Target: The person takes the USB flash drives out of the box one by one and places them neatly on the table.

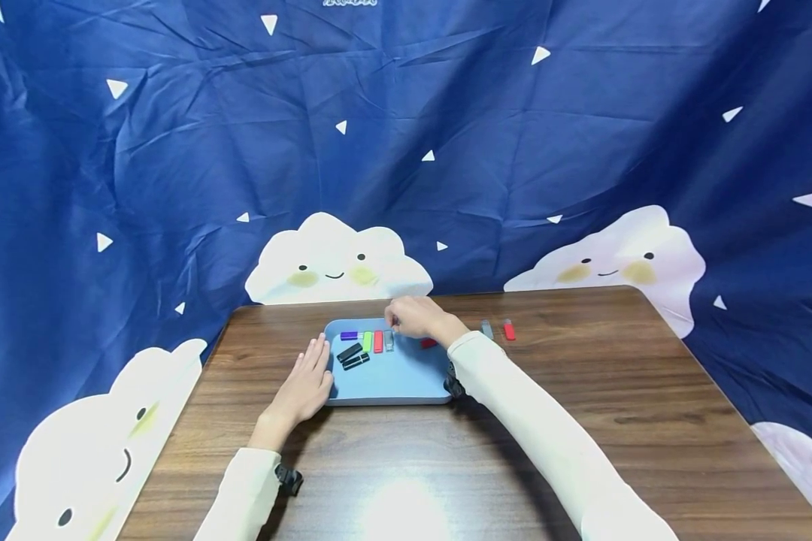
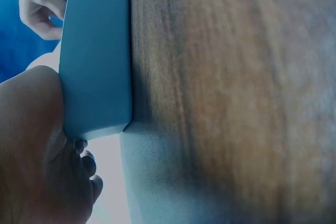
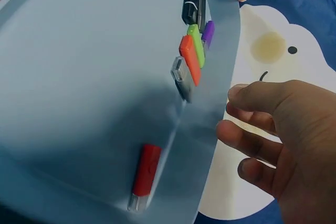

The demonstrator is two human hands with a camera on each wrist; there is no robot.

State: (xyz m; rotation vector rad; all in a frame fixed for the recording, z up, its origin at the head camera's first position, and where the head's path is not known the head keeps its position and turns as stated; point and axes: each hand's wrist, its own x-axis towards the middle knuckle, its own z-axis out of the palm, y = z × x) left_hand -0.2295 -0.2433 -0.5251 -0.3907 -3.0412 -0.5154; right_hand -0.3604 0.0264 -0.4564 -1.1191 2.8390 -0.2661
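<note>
Blue and shallow, the tray [image 1: 406,383] sits near the middle of the wooden desk [image 1: 582,421], with a row of small USB sticks lying along its far rim: a purple stick [image 1: 349,336] at the left end, then a green stick [image 1: 367,341], an orange-red stick [image 1: 378,341] and a grey stick [image 1: 389,340] side by side. Just nearer the person, two black sticks [image 1: 352,356] lie at a slant, close together. A further red stick [image 1: 429,343] rests on the tray floor to the right, apart from the row. The right hand [image 1: 416,317] hovers over the far rim just beside the grey stick; the wrist view shows its fingers [image 3: 252,145] loosely curled with nothing between them, so this grip is relaxed and holds nothing. The left hand [image 1: 307,383] lies flat on the desk with straight fingers, its edge pressed against the tray's left wall; the grip is open and merely touches the tray. Outside the tray, to the right on the desk, a second grey stick [image 1: 487,329] and a red-capped stick [image 1: 509,330] lie near each other. Behind the desk hangs a dark blue cloth [image 1: 406,135] printed with white triangles and smiling clouds.
</note>
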